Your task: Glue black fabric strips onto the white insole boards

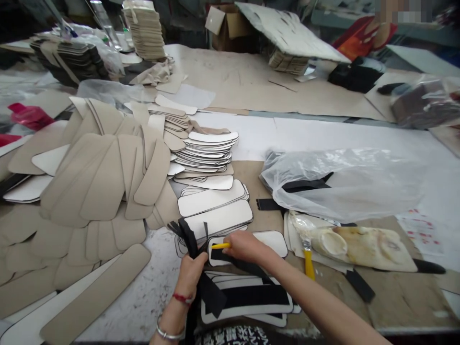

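My left hand (pixel 191 274) is closed round a bunch of black fabric strips (pixel 188 235); their loose ends stick up above the fist and hang below it. My right hand (pixel 246 245) grips a slim yellow tool (pixel 220 246) that points left toward the strips; its kind cannot be made out. Beneath the right hand lies a white rounded panel (pixel 275 242) with black edges and black strip material on it. Closer to me is a stack of similar panels, the top one carrying a wide black strip (pixel 251 298).
Beige rounded pieces (pixel 100 177) spread across the left. White panels (pixel 215 206) are stacked ahead. On the right are a plastic bag (pixel 345 177) with black material, a yellow-handled brush (pixel 308 261) and a glue-stained board (pixel 377 247). Another person (pixel 366 38) is at the far right.
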Demonstrator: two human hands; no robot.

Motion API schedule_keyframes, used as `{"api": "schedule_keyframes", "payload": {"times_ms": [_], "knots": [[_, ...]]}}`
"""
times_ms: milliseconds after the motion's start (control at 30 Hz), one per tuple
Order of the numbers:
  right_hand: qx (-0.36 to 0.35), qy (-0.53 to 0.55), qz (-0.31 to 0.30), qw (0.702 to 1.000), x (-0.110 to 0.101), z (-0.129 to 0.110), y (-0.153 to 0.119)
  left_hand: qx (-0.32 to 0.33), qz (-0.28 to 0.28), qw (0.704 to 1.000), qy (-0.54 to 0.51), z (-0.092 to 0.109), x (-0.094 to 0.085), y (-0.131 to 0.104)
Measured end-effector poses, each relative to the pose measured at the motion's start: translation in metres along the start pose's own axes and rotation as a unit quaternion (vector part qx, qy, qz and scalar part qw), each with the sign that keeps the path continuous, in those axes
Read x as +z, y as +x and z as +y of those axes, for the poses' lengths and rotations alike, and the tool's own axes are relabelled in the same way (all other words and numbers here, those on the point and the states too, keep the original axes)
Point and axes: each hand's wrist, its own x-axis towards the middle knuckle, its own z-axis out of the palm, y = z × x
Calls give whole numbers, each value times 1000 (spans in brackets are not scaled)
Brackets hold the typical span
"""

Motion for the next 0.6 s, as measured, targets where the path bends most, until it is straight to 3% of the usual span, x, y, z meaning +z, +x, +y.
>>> {"api": "schedule_keyframes", "payload": {"times_ms": [600], "knots": [[7, -18, -18, 1000, -8, -1, 10, 31, 0, 998, 52, -9, 6, 9]]}}
